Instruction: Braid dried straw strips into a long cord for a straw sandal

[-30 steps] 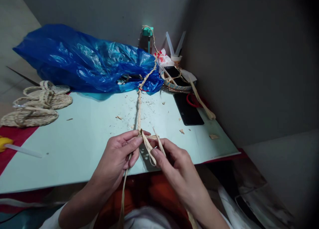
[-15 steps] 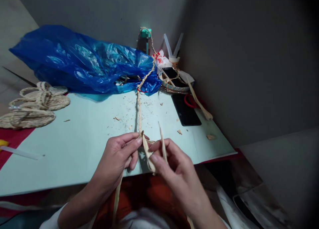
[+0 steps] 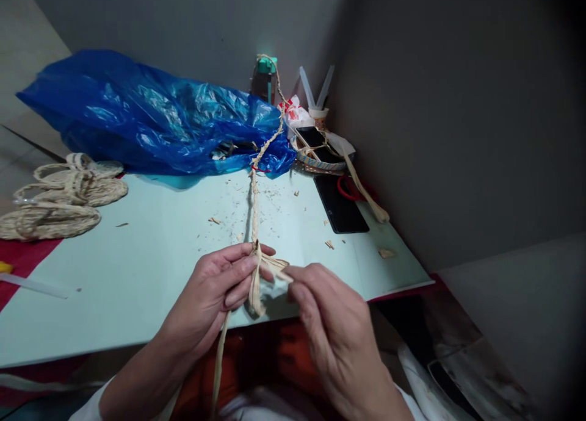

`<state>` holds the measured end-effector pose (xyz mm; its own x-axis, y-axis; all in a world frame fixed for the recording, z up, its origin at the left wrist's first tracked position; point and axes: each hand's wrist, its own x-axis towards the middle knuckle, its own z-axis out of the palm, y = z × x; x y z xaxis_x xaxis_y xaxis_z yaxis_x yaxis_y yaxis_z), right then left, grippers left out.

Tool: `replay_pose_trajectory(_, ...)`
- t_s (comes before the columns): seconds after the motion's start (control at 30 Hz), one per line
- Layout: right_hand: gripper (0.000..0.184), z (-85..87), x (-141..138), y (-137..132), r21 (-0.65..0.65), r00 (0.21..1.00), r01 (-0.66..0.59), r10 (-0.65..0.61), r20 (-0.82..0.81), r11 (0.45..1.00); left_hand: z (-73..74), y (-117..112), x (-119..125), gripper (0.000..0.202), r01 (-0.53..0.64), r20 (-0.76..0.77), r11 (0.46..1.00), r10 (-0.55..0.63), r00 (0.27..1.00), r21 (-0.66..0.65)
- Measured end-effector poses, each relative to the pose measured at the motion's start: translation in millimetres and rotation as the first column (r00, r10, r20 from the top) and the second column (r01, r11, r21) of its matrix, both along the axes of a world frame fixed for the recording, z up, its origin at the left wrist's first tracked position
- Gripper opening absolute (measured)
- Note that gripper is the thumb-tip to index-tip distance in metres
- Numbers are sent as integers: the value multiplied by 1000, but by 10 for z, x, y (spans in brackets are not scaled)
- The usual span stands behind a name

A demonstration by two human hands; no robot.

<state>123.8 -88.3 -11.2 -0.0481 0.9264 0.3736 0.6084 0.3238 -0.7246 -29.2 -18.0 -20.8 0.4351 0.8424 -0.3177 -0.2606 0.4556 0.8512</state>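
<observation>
Mid-braid here, by the look of it — left hand (image 3: 224,280) has thumb & forefinger pinching the working end of a slim, straw-coloured plant-fibre braid (image 3: 255,210), right where it splits into loose strands. Braid's dead ahead of the person, running away over the pale mint-green tabletop (image 3: 137,274) & past the right end of a crumpled blue plastic bag (image 3: 137,116). Right hand (image 3: 339,323): thumb & forefinger tips close together, apparently nipping the end of a narrow cream fibre strand (image 3: 277,265); other fingers curled. A wider, pale fibre bundle (image 3: 255,290) hangs just beside the left fingers. Step in hand's prob. separating strands for a crossing. Next move calls for a firm left pinch, even tension w/ the right — & no twist as it's laid over.
</observation>
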Motion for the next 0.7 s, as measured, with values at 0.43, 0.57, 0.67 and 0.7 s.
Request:
replay_pose_trajectory(0.43,24,6,30,148,-258,1000,11,-6,17,966,8,-16,-62,23,20,37,997,-17,999,-69)
replay_pose_trajectory(0.57,22,13,58,198,-252,996,-8,31,85,968,8,0,-52,23,11,21,998,-9,1000,-61)
replay_pose_trajectory(0.67,16,-26,74,186,-176,991,1,22,129,984,6,11,-45,20,14,9,999,-14,1000,-38)
replay_pose_trajectory(0.7,14,-44,79,167,-138,991,4,15,135,990,6,12,-41,19,14,-3,1000,-14,1000,-20)
